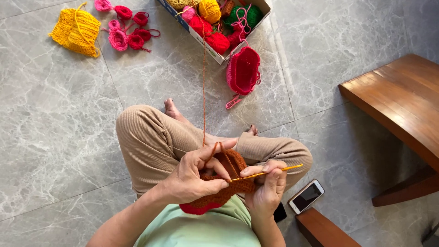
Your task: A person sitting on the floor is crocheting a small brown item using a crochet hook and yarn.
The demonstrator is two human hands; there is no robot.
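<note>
My left hand point(194, 176) pinches a rust-brown crocheted piece point(231, 171) with a red lower edge, held over my crossed legs. A brown yarn strand point(204, 82) runs from my left fingers up to the cardboard box point(215, 54) of yarn balls. My right hand point(267, 187) grips a yellow crochet hook point(274, 171), its tip at the piece's edge beside my left thumb. The two hands nearly touch across the work.
A pink and red crocheted pouch point(243, 71) lies by the box. A yellow knitted piece point(77, 31) and several small pink and red crocheted rounds point(130, 29) sit at the top left. A phone point(306, 196) lies on the marble floor near wooden furniture point(402, 98).
</note>
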